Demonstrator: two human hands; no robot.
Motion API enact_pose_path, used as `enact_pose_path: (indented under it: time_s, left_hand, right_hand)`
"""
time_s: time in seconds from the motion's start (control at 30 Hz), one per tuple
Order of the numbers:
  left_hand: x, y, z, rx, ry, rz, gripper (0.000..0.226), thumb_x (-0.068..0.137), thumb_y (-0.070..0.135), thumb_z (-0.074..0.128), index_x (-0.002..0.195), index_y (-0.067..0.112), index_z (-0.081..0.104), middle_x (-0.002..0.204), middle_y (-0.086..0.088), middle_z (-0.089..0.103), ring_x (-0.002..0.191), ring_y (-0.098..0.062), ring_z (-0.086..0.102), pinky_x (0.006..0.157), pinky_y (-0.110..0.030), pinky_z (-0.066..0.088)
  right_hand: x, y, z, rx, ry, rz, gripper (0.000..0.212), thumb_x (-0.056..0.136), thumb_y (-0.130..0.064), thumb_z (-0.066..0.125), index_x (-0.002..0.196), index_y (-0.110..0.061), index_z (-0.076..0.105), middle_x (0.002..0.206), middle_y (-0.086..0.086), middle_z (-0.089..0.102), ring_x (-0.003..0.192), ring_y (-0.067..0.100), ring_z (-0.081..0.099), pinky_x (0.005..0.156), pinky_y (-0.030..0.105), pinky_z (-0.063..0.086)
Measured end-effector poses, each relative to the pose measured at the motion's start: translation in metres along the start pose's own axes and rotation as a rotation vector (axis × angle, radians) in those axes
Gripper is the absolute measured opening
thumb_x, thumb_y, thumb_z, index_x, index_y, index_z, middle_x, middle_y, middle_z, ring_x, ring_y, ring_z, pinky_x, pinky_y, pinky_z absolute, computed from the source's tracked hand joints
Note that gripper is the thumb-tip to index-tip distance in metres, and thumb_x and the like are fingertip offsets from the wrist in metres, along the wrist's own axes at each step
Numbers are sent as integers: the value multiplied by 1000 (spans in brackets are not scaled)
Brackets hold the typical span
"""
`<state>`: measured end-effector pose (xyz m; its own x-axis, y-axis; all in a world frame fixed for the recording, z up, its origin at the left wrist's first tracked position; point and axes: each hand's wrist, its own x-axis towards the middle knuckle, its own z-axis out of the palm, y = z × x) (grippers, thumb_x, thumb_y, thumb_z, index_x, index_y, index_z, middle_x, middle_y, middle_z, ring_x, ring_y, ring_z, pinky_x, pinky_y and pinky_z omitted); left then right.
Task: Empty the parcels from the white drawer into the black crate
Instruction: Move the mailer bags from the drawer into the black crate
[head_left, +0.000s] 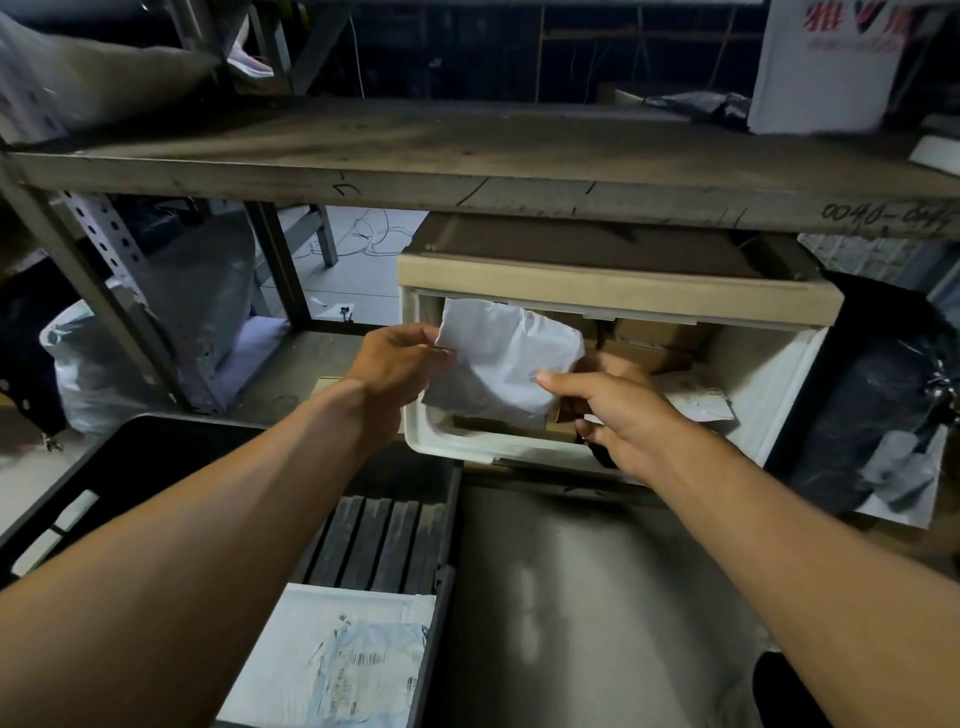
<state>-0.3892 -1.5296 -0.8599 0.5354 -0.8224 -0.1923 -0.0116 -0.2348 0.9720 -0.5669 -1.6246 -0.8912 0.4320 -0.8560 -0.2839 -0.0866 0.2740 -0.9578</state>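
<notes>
The black crate sits nearest the camera, low and to the left of the drawer, with its open top facing up so that parcels can be dropped straight in. One white parcel with a printed label already lies flat on the crate's ribbed floor, so the transfer appears to have begun. A long wooden shelf board spans the view overhead; it limits headroom, which would explain why the drawer is pulled forward rather than reached into from above.

The white drawer stands open beneath its tan housing top, just right of the crate's far corner. This short gap keeps the carry distance small. Brown cardboard boxes remain at the back of the drawer and a flat white envelope lies at its right side, so the drawer is far from empty.

A white soft parcel is held above the drawer's left half, tilted upright and clear of the contents. The left hand pinches the parcel's upper left edge with closed fingers. The right hand supports the lower right corner, thumb extended across the face and the remaining fingers curled behind. The two-point hold likely steadies the limp bag during the lift toward the crate.
</notes>
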Motion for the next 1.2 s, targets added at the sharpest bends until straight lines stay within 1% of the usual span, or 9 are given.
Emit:
enact_pose_path:
  time_s: [0.17,0.27,0.4,0.5,0.6,0.77,0.93,1.1,1.2]
  left_hand:
    - [0,1,-3,-3,-13,-109,12,97,4,56,97,9,66,82,-9,57,73,-19,51,74,-33,50]
    - [-2,0,-6,-28,-86,-162,16,101,18,47,101,9,61,86,-7,60,79,-20,57,86,-42,50]
    - [-2,-3,-12,-109,-92,-214,34,100,25,40,100,7,69,108,-10,73,101,-27,67,89,-44,51]
    - [-3,-5,-10,-145,5,-138,25,102,21,54,91,4,69,101,-12,72,90,-26,71,74,-36,62]
    - [-9,-15,-8,-86,-6,-65,2,93,2,63,92,2,65,98,-11,68,87,-24,70,58,-24,60]
    - [-18,-37,-25,41,-31,-100,38,89,-3,64,124,8,54,105,-6,63,89,-21,66,55,-23,59]
    - [-18,-68,-67,-34,-17,-230,84,81,-6,73,149,22,32,111,-11,65,101,-32,69,82,-49,60]
    - [-18,-115,-105,181,19,-280,21,81,5,78,100,6,67,102,-15,73,85,-25,71,79,-45,61]
    - [-17,-154,-132,302,27,-357,14,81,13,81,87,9,69,88,-9,72,77,-22,67,79,-42,61]
  right_hand:
    - [-1,0,3,62,-115,-4,14,97,-15,64,111,-18,63,55,-4,58,53,12,58,54,27,52]
    - [-3,-2,-3,92,-221,5,22,102,-13,49,117,-23,62,90,10,77,80,23,72,67,37,58]
    - [-6,-6,-6,185,-246,50,27,97,-18,45,110,-22,69,117,11,69,102,29,67,71,43,60]
    - [-7,-2,1,110,-231,52,12,99,-26,58,92,-20,66,107,3,70,96,23,67,68,40,60]
    - [-2,7,7,17,-168,18,21,95,-6,65,81,-19,56,95,3,63,90,22,62,70,40,61]
    - [1,24,15,-123,-100,77,29,90,5,67,86,-18,50,87,2,69,76,17,65,78,41,55]
    - [4,45,39,-246,-209,132,30,86,6,69,91,-21,56,98,8,73,86,22,66,79,38,52]
    - [15,68,88,-427,-321,128,29,87,7,68,98,-19,64,110,15,74,92,24,71,73,36,58]
    - [25,87,125,-539,-362,101,26,91,4,64,98,-20,65,97,7,72,76,12,65,53,20,50]
